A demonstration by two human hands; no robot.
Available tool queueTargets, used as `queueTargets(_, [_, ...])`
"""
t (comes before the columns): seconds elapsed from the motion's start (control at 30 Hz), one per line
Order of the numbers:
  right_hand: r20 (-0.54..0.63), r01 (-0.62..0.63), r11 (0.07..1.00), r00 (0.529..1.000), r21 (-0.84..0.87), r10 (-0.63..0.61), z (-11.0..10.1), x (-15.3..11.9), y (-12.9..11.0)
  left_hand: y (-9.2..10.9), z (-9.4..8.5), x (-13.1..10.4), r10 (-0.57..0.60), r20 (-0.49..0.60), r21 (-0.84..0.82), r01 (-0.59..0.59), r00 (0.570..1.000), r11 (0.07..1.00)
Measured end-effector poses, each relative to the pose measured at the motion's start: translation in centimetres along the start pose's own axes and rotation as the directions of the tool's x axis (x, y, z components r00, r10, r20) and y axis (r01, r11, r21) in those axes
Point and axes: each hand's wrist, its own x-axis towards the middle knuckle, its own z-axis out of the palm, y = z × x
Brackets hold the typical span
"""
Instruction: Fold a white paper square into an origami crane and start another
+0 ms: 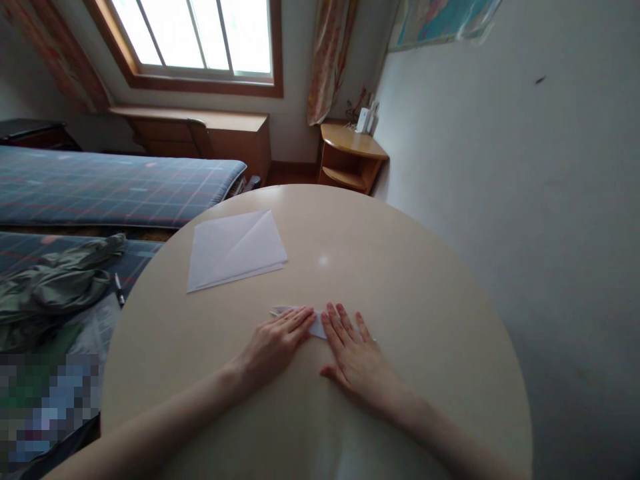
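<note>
While our two hands lie on the round table point(430, 287), we have a small folded white paper point(317, 327) under them, near the table's middle. We see one end of it poke out past our left hand point(280, 339), and a bit more shows in the gap between our hands. Our left fingers are close together on top of the paper, but our left thumb is hidden, so we cannot tell if it pinches. Our right hand point(357, 360) lies flat on the paper's other part, with its fingers spread a little and its thumb out wide. We also see some big white paper point(237, 250) toward the table's far left edge, apart from our hands, with a slanting line across it. Left of the table, we see checked mattresses point(115, 190) and a crumpled green cloth point(65, 283). Past the table's far edge, we see a desk point(240, 121) and a little corner shelf point(350, 140).
</note>
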Motion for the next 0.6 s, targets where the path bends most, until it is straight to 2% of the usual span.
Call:
queueTargets(0.23, [0.026,0.046,0.998,0.999,0.042,-0.048,-0.8,-0.1,0.2,0.1,-0.1,-0.1,0.034,-0.018,0.029,-0.034,0.999,0.999])
queueTargets(0.33, [0.065,0.105,0.992,0.992,0.073,-0.110,-1.2,-0.5,1.5,-0.1,-0.4,0.2,0.009,-0.038,0.035,-0.007,0.999,0.999])
queueTargets(0.43, [0.104,0.078,0.994,0.991,0.082,-0.086,-1.6,-0.8,3.1,-0.4,-0.7,0.5,0.007,-0.069,0.048,-0.004,0.998,0.999])
queueTargets(0.5, [0.140,0.032,0.995,0.989,0.096,-0.045,-1.9,-0.6,4.0,-0.6,-1.0,0.7,0.080,-0.097,0.078,-0.072,0.992,0.994])
queueTargets(0.6, [0.196,-0.006,0.990,0.980,0.139,-0.021,-2.6,0.2,4.5,-0.9,-1.2,0.7,0.242,-0.139,0.167,-0.218,0.960,0.961])
